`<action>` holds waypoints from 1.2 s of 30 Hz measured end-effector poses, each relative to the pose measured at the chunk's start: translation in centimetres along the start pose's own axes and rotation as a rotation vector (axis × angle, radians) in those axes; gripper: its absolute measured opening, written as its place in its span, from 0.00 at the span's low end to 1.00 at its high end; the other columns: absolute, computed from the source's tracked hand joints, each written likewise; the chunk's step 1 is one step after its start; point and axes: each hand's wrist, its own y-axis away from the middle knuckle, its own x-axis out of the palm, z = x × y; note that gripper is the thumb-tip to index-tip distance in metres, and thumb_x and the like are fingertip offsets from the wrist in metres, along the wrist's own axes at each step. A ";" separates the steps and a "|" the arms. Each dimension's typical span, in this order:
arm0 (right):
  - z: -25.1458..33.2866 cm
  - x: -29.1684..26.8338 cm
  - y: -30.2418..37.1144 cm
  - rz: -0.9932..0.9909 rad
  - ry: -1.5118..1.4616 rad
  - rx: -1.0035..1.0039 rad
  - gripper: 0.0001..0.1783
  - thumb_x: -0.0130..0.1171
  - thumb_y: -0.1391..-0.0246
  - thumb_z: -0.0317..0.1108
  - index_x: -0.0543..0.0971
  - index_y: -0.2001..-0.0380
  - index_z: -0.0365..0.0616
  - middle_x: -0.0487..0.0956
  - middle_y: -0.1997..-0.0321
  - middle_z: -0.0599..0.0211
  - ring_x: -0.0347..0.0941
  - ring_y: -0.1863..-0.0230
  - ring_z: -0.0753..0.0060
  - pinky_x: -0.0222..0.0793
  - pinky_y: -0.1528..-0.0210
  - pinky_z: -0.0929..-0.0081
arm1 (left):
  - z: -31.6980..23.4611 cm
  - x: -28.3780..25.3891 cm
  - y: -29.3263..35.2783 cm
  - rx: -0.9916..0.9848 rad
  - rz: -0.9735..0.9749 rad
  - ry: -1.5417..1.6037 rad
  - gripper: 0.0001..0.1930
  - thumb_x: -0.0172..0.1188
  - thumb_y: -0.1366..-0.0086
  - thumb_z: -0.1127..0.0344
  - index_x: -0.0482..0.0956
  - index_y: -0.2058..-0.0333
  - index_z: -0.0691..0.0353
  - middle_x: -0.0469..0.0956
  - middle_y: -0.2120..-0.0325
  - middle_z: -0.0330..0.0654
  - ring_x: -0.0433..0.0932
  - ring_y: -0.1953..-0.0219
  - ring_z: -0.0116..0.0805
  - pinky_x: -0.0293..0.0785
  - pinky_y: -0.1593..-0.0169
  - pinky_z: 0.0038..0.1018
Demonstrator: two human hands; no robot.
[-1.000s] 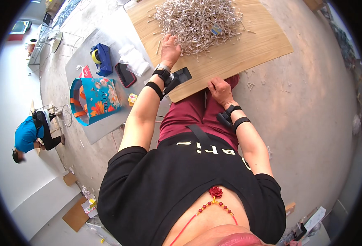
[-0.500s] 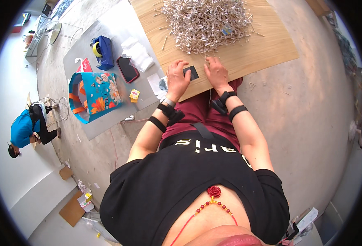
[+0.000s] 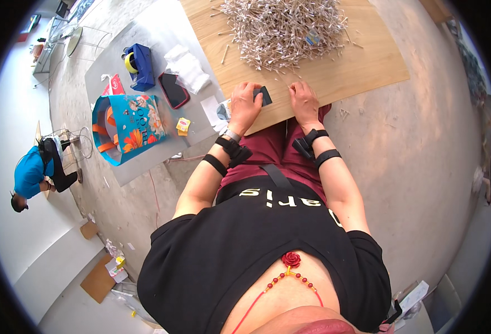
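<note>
A large heap of cotton swabs (image 3: 284, 33) lies on the wooden board, with a few strays around its edge. My left hand (image 3: 244, 107) is at the board's near left edge, thumb and fingers closed around a small dark rectangular thing (image 3: 265, 96). To its right, my right hand (image 3: 305, 103) rests just below the heap with its fingers bent and tips drawn together. Whatever may be between those fingertips is too small to make out. A small blue-and-yellow piece (image 3: 312, 39) lies on the heap.
On the grey table left of the wooden board (image 3: 368, 67) are a blue tape dispenser (image 3: 141, 67), a phone (image 3: 173, 90), white plastic bags (image 3: 187, 69), a yellow packet (image 3: 183, 126) and a floral blue bag (image 3: 139, 125). A person in blue (image 3: 29, 173) bends at far left.
My right hand has moved slightly right, its fingers more drawn together. The dark thing by my left hand has shifted and tilted a little. The whole view has shifted slightly.
</note>
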 end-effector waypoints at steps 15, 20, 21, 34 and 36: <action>-1.4 -2.3 2.7 0.037 -0.154 -0.039 0.08 0.68 0.44 0.29 0.81 0.61 0.46 0.78 0.59 0.59 0.77 0.55 0.49 0.73 0.50 0.54 | -0.6 4.5 -3.1 0.134 0.066 -0.195 0.06 0.68 0.41 0.70 0.85 0.63 0.57 0.79 0.60 0.47 0.77 0.53 0.50 0.73 0.48 0.43; -0.7 -2.4 2.9 0.060 -0.114 -0.077 0.09 0.69 0.45 0.32 0.82 0.61 0.47 0.78 0.59 0.61 0.77 0.53 0.50 0.73 0.49 0.54 | -0.4 3.8 -2.0 0.093 0.061 -0.202 0.04 0.68 0.40 0.67 0.85 0.65 0.57 0.80 0.64 0.45 0.79 0.55 0.49 0.72 0.49 0.43; -0.6 -2.2 2.7 0.083 -0.100 -0.095 0.09 0.69 0.45 0.34 0.82 0.61 0.48 0.79 0.59 0.61 0.77 0.53 0.50 0.73 0.49 0.54 | -0.5 3.8 -1.7 0.096 0.078 -0.199 0.04 0.68 0.40 0.67 0.85 0.66 0.57 0.80 0.65 0.45 0.79 0.56 0.49 0.72 0.50 0.43; -2.6 0.0 -3.0 -0.045 0.037 0.115 0.08 0.68 0.43 0.34 0.82 0.62 0.46 0.80 0.57 0.59 0.78 0.52 0.50 0.75 0.50 0.55 | -1.6 4.9 -4.6 0.230 0.004 -0.233 0.10 0.65 0.38 0.68 0.83 0.57 0.57 0.79 0.62 0.45 0.78 0.54 0.48 0.72 0.49 0.42; -2.9 -0.3 -2.2 -0.051 0.028 0.094 0.07 0.68 0.43 0.33 0.82 0.63 0.45 0.79 0.57 0.59 0.78 0.52 0.49 0.75 0.50 0.55 | -1.5 5.4 -6.1 0.289 0.002 -0.303 0.11 0.62 0.37 0.70 0.84 0.56 0.56 0.78 0.61 0.45 0.77 0.52 0.47 0.72 0.48 0.42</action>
